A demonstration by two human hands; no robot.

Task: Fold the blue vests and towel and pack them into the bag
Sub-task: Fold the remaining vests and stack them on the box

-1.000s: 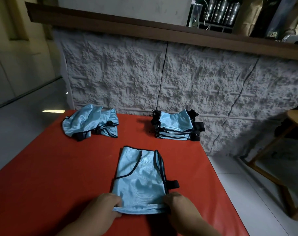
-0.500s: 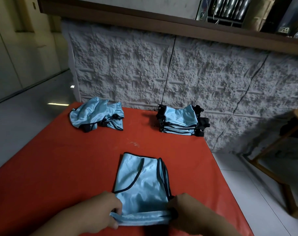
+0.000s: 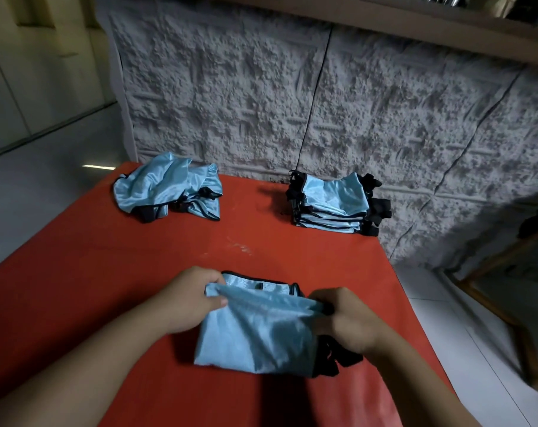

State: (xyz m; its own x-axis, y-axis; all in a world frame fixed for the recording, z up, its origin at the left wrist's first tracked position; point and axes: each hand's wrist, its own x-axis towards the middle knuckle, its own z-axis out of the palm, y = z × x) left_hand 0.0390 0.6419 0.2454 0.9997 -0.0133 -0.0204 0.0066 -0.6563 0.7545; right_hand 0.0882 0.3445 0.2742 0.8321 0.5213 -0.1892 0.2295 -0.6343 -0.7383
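Note:
A light blue vest with black trim (image 3: 258, 331) lies on the red table (image 3: 107, 260) right in front of me, its near half doubled over towards the far edge. My left hand (image 3: 190, 300) pinches the folded edge at its left corner. My right hand (image 3: 344, 318) grips the same edge at the right corner, beside the black straps. A neat stack of folded blue vests (image 3: 332, 204) sits at the table's far right. A crumpled heap of blue vests (image 3: 169, 189) lies at the far left. No bag or towel is in view.
A rough white textured wall (image 3: 292, 103) rises directly behind the table, with a wooden shelf (image 3: 446, 29) on top. A wooden stool frame (image 3: 508, 272) stands on the tiled floor to the right. Pale floor runs along the left side.
Both hands have lifted the vest's near edge and carried it forward over the far half, so the vest now lies about half as long. The view has tilted lower and closer.

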